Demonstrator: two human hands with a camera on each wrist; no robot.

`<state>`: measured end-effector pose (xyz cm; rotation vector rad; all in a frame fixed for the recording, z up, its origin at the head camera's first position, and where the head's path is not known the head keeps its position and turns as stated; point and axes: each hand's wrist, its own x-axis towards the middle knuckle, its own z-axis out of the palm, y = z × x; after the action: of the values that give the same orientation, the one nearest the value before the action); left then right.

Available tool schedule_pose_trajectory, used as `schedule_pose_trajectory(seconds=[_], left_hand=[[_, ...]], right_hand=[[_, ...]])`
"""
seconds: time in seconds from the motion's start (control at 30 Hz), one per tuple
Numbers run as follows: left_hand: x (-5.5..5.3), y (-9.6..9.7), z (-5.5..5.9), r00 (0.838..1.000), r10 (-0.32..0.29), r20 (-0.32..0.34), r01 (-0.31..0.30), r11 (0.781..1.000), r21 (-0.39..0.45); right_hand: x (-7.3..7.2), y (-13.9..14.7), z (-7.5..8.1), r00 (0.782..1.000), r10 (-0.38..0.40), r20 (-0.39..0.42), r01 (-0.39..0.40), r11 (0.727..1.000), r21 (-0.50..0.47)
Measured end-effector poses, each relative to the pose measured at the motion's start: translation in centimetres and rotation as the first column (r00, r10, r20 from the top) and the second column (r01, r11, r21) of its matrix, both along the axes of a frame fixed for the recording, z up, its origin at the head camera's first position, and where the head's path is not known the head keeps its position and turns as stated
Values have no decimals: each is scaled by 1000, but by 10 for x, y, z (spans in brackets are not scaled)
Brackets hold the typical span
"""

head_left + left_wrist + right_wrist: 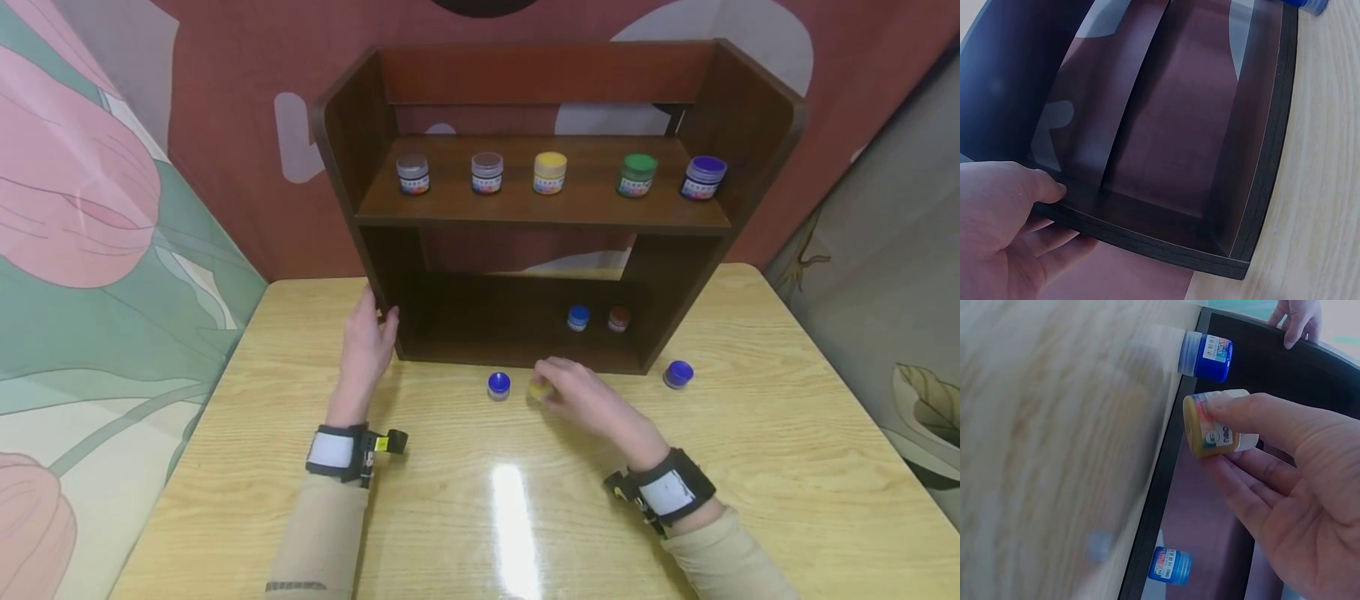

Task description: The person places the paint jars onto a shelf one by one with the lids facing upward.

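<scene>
The person's right hand pinches a small yellow jar between thumb and fingers, just near of the brown shelf unit, around the middle of its front edge. Whether the jar touches the wooden table is hard to tell, as the hand covers much of it in the head view. The left hand grips the unit's left side panel, thumb on the inner face and fingers outside. A dark blue jar stands on the table just left of the yellow one, and a purple-lidded jar near the unit's right corner. The lower compartment holds a blue jar and a reddish-brown jar, side by side (both toward the right). On the upper board stands a row of five jars.
</scene>
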<state>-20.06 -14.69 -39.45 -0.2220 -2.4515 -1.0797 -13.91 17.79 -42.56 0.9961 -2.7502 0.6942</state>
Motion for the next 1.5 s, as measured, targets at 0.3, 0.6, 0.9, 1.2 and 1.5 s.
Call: schedule_pose_trajectory(seconds=[0.3,0.6,0.9,1.2,1.5], left_hand=[[-2,0,0,1000,0,0,0,1000,1],[-2,0,0,1000,3,-3,-3,1000,0],[-2,0,-1,1000,-2,-13,2,1000,10],[-2,0,-1,1000,1,-5,-1,1000,6],[-3,-1,-2,1000,-1,-13,1,1000,-1]], right_hand=[[-1,1,-1,1000,-4,31,4,1000,2],[0,1,1,997,-31,75,29,999,32],[0,1,1,993,-48,110,42,998,54],[5,-2,8,994,-46,99,39,997,66],[7,-3,11,997,-38,70,32,996,79]])
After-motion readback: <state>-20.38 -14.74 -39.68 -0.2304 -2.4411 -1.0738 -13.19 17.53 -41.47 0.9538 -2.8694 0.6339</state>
